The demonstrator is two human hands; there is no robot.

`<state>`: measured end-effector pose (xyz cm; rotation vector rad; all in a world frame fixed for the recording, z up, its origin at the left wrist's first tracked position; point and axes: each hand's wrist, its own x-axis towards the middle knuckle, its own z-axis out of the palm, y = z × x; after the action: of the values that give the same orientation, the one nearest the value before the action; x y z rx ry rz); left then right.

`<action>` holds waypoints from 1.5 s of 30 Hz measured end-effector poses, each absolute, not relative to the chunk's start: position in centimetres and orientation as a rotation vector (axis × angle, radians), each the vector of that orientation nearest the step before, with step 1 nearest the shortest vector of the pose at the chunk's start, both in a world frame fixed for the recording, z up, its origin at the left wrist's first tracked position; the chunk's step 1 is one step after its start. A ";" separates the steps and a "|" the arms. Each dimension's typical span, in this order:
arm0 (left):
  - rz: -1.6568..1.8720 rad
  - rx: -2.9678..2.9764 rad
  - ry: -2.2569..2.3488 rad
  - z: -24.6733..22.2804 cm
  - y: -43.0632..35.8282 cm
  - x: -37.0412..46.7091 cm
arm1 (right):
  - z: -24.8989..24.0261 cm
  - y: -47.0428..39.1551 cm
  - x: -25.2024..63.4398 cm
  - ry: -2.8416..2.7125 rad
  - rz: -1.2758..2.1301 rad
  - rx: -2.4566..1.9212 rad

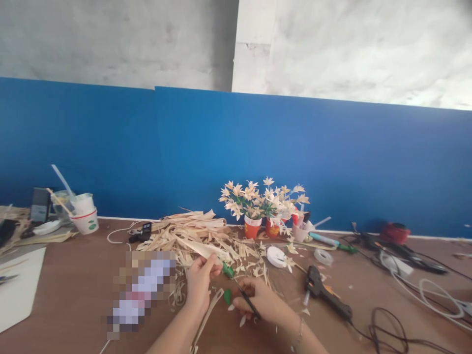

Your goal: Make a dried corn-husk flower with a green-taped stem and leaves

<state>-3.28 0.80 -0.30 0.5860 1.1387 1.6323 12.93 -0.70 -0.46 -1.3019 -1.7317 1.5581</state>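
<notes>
Near the middle of the table, my left hand (201,281) is closed, pinching a pale dried husk strip (201,248) between thumb and fingers. My right hand (262,301) is wrapped around dark-handled scissors (249,302), whose thin blades point up and left toward my left fingertips. A small green piece (228,270) sits at the blade tips, beside the left fingers; its kind is unclear. Below it, another green piece (227,296) shows between my hands. Behind them spreads a heap of dried husks (173,231), with pale scraps scattered around.
Husk flowers (254,196) stand in red cups (252,228) at the back. A black glue gun (324,293) with its cord lies right, near a white tape roll (276,256). White cables (424,290) coil farther right. A paper cup (85,221) and white board (20,285) are left.
</notes>
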 end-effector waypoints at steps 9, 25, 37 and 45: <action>1.552 0.587 1.159 -0.1 0.2 -2.6 | -0.4 -1.0 12.1 -1.667 1.580 -1.340; 1.535 0.698 1.223 -0.6 0.0 -2.5 | -0.9 -0.7 12.3 -1.658 1.619 -1.285; 1.507 0.649 1.282 -0.3 0.1 -2.4 | -0.1 -1.1 12.2 -1.697 1.603 -1.331; 1.482 0.621 1.254 -0.3 0.0 -2.5 | 0.3 -1.2 11.9 -1.629 1.623 -1.309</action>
<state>-2.54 -0.02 -0.27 0.6212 1.2544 1.4820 11.89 -1.19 0.33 -1.3086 -1.6291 1.6225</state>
